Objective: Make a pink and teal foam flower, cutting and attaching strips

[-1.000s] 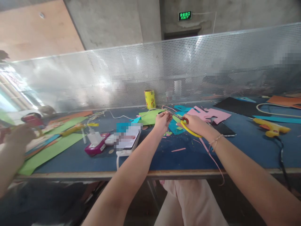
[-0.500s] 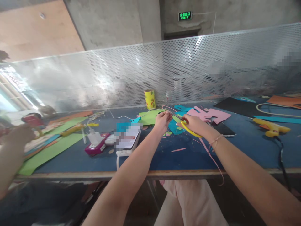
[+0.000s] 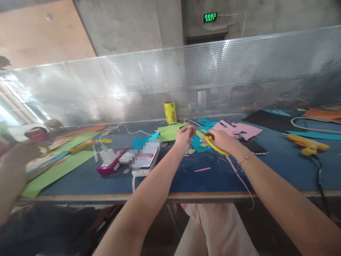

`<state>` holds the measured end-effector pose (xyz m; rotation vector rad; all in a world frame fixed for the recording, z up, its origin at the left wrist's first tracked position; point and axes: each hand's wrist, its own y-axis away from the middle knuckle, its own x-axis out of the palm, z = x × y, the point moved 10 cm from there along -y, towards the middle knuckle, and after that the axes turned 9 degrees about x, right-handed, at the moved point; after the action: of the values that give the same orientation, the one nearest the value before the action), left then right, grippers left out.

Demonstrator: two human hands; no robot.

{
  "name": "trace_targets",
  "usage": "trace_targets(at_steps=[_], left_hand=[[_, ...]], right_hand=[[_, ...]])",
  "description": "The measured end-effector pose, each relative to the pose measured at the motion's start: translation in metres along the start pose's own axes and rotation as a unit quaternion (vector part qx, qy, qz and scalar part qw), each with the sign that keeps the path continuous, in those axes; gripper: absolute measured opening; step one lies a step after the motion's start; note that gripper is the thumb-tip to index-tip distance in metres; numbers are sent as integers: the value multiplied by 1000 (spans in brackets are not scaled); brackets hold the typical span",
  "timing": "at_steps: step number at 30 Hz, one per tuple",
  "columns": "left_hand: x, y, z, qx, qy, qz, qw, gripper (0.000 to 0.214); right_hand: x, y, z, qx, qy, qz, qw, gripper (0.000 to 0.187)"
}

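Note:
My right hand (image 3: 222, 141) is closed round the yellow handle of a pair of scissors (image 3: 214, 147), whose blades point left toward my left hand. My left hand (image 3: 184, 137) is pinched shut on a small piece that I cannot make out, held just above the blue table (image 3: 165, 179). A thin pink paper strip (image 3: 241, 179) trails from under my right wrist over the table's front edge. Under both hands lie teal scraps (image 3: 197, 144), a green sheet (image 3: 170, 132) and pink cut-outs (image 3: 241, 129).
A phone on a white power bank (image 3: 145, 159), a magenta device (image 3: 109, 167), a yellow roll (image 3: 169, 112), a yellow glue gun (image 3: 306, 144) with a black cord, a black sheet (image 3: 269, 121) and long green sheets (image 3: 57, 170) lie around. Another person's arm (image 3: 12, 170) is at the left. Perforated metal screen (image 3: 186, 81) behind.
Almost nothing has changed: my hands stay together over the scraps with slight shifts of the scissors. The other person's hand at the left has moved a little.

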<state>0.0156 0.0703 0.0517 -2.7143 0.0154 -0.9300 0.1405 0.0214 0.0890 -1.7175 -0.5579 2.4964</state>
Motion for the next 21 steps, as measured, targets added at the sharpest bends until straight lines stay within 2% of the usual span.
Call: trace_targets(at_steps=[21], left_hand=[[-2,-1,0,3,-2,-1,1000,14]], right_hand=[[1,0,-1,-3,7,-12,1000,39]])
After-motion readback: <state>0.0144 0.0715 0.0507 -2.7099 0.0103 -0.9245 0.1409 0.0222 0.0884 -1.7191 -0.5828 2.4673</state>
